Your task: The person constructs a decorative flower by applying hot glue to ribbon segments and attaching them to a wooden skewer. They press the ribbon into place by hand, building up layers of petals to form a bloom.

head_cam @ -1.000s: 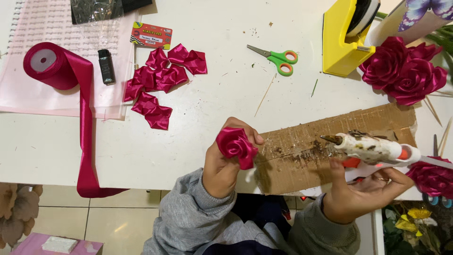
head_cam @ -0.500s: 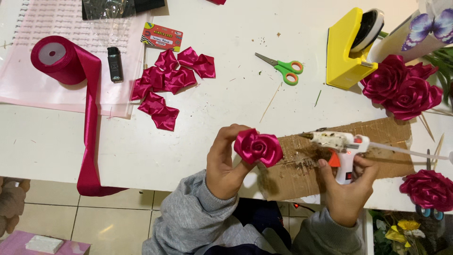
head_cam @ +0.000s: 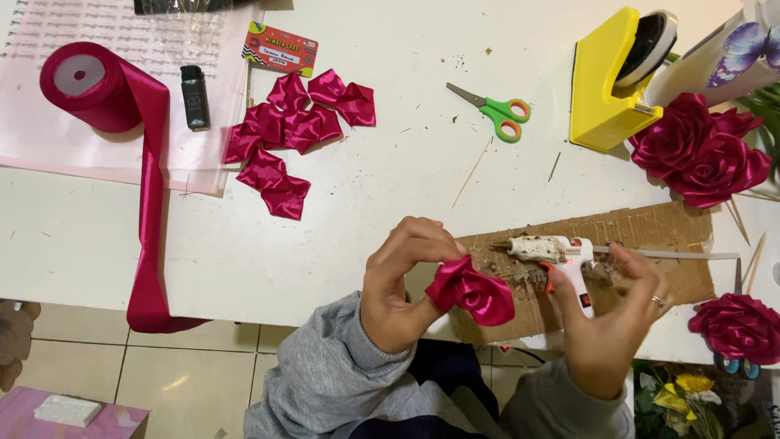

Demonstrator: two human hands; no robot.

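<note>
My left hand (head_cam: 402, 280) pinches a half-made magenta ribbon rose (head_cam: 471, 290) at the table's near edge. My right hand (head_cam: 609, 325) grips a white glue gun (head_cam: 552, 254) by its handle, its nozzle pointing left, close to the rose. Under both lies a brown cardboard sheet (head_cam: 650, 232) crusted with dried glue. A glue stick runs out of the gun's back to the right.
Folded magenta ribbon petals (head_cam: 288, 134) lie mid-table, a ribbon roll (head_cam: 81, 85) with its tail hanging off the edge at left. A black lighter (head_cam: 194, 96), green-handled scissors (head_cam: 496, 110), a yellow tape dispenser (head_cam: 609, 77) and finished roses (head_cam: 699, 150) ring the work spot.
My right hand has lifted the glue gun and swung its nozzle left toward the rose. The left hand has tilted the rose and brought it lower, toward the table edge.
</note>
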